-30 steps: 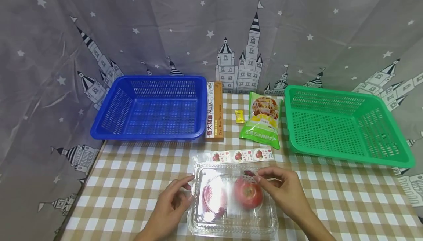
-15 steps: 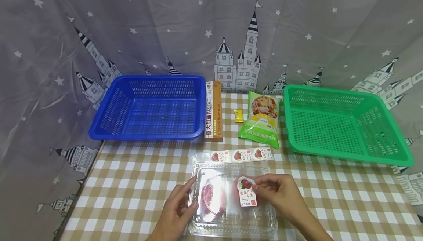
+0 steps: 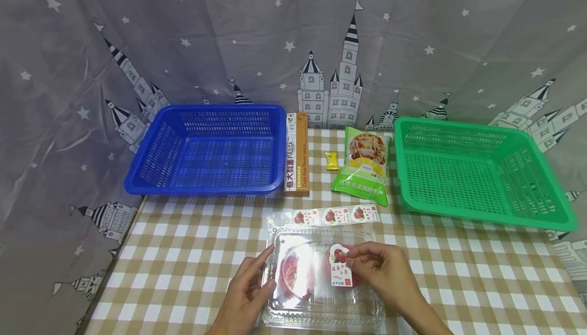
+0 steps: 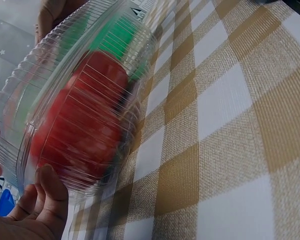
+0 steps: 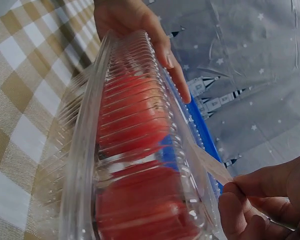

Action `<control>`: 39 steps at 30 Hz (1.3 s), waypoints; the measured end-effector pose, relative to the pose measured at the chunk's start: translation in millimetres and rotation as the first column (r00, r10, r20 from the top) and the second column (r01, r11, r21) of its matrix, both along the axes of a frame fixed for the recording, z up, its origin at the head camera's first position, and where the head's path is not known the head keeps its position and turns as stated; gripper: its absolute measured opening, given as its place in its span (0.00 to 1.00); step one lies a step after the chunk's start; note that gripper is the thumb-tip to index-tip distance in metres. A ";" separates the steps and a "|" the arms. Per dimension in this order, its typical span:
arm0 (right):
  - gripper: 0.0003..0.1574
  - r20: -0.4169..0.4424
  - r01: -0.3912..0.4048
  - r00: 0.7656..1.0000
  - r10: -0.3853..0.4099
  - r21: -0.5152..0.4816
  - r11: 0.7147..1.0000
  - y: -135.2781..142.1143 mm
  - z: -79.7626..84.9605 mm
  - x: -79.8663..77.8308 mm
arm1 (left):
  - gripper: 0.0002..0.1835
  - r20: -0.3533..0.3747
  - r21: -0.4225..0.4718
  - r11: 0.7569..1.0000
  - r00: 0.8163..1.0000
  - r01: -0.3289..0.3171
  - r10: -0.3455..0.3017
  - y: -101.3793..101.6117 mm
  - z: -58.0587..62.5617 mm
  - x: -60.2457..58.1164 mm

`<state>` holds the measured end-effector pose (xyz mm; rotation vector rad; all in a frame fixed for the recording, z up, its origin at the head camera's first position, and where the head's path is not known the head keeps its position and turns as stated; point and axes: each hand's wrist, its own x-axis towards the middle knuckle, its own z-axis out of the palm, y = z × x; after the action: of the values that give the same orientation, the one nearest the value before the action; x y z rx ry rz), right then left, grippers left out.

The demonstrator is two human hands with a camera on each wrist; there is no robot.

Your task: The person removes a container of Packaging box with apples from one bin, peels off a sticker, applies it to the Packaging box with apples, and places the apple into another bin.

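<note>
A clear plastic fruit box [image 3: 321, 307] with a ribbed lid lies on the table, two red apples [image 4: 85, 130] inside it. My left hand [image 3: 245, 291] holds the box at its left side, index finger and thumb on the lid's edge and curled fingers against the side wall in the left wrist view. My right hand [image 3: 382, 271] pinches the edge of a white sticker [image 3: 341, 268] with an apple picture, over the lid's right half. The right wrist view shows the sticker tilted up towards the fingertips, its far end at the lid; whether that end touches cannot be told.
Behind the box lies a strip of apple stickers [image 3: 337, 216]. Farther back are a blue basket [image 3: 206, 190], a pasta box [image 3: 297, 156], a small yellow packet [image 3: 332, 161], a green food bag [image 3: 362, 166] and a green basket [image 3: 486, 218] on the checked cloth [image 3: 183, 253].
My right hand has turned the sticker picture side up and brought it down over the lid, then slightly left. My left hand has shifted slightly right against the box's edge.
</note>
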<state>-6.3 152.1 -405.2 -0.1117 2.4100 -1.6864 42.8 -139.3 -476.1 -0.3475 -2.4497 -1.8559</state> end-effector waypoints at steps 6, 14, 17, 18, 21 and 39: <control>0.07 -0.134 0.001 0.991 0.007 0.062 0.998 -2.2 -5.8 3.4 | 0.31 0.005 -0.008 1.000 1.000 -0.009 0.009 -0.2 -0.2 0.5; 0.13 -0.223 0.034 0.974 0.023 0.250 0.968 -8.4 -6.1 3.6 | 0.30 0.036 0.007 0.999 0.999 -0.040 0.040 1.7 2.5 0.2; 0.12 -0.235 0.028 0.971 0.040 0.282 0.959 -9.2 -4.8 2.7 | 0.30 0.049 0.000 0.999 0.998 -0.045 0.045 1.7 2.9 -0.3; 0.12 -0.237 0.029 0.971 0.043 0.294 0.956 -9.3 -4.5 2.4 | 0.30 0.051 -0.001 0.999 0.998 -0.045 0.045 1.7 2.9 -0.3; 0.12 -0.229 0.030 0.972 0.047 0.324 0.945 -10.0 -3.7 2.4 | 0.31 0.058 0.000 0.999 0.997 -0.044 0.044 1.7 2.6 -0.2; 0.09 -0.256 0.038 0.961 0.106 0.501 0.864 -17.4 -1.4 3.1 | 0.32 0.010 -0.025 0.999 0.999 -0.039 0.039 1.3 1.5 -0.3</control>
<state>-3.2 134.7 -406.6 -0.3255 2.9492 -1.0235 42.5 -138.0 -474.6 -0.2902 -2.4696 -1.8182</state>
